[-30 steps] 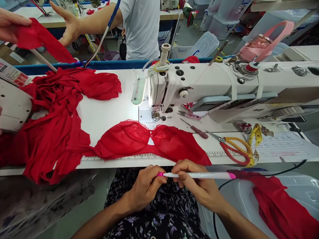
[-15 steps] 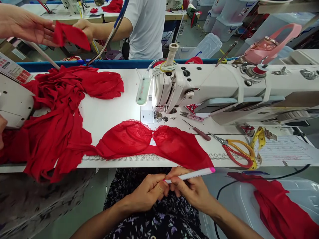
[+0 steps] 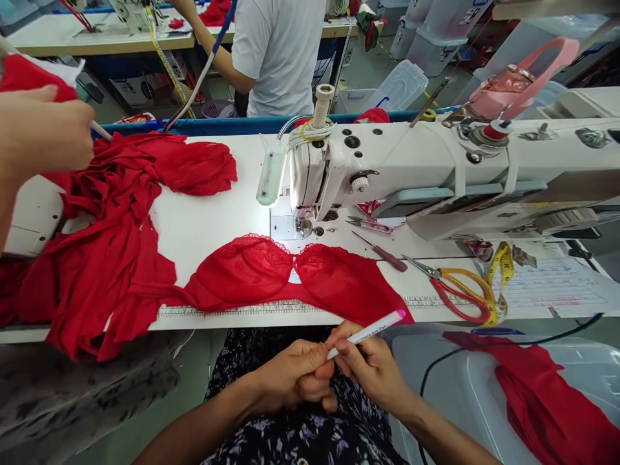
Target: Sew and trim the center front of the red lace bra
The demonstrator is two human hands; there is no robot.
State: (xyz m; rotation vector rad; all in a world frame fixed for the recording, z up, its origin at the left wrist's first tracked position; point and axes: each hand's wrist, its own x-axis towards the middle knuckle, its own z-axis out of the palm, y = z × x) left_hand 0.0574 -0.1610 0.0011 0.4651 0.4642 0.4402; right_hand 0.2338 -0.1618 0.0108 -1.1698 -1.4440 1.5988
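Observation:
Above my lap, my right hand [image 3: 371,365] pinches a white marker pen [image 3: 371,331] with a pink end pointing up and right. The fingers of my left hand [image 3: 303,371] are closed at the pen's lower end, which they partly hide. On the table edge just beyond lies a red lace bra [image 3: 227,274], spread flat over a printed ruler strip [image 3: 252,309]. Behind it stands a white sewing machine [image 3: 397,155] with its lamp [image 3: 272,177] lit.
Red fabric pieces [image 3: 121,245] are heaped at left. Scissors [image 3: 460,290], an awl [image 3: 382,252], thread snips [image 3: 371,225] and a tape measure [image 3: 501,265] lie at right. A co-worker's hand [image 3: 43,132] holds red cloth. A plastic bin [image 3: 450,387] stands below right.
The pen has tilted more steeply, and its pink end has moved left. At upper left, a co-worker's hand has drawn red cloth away from the other person, whose arm is now raised.

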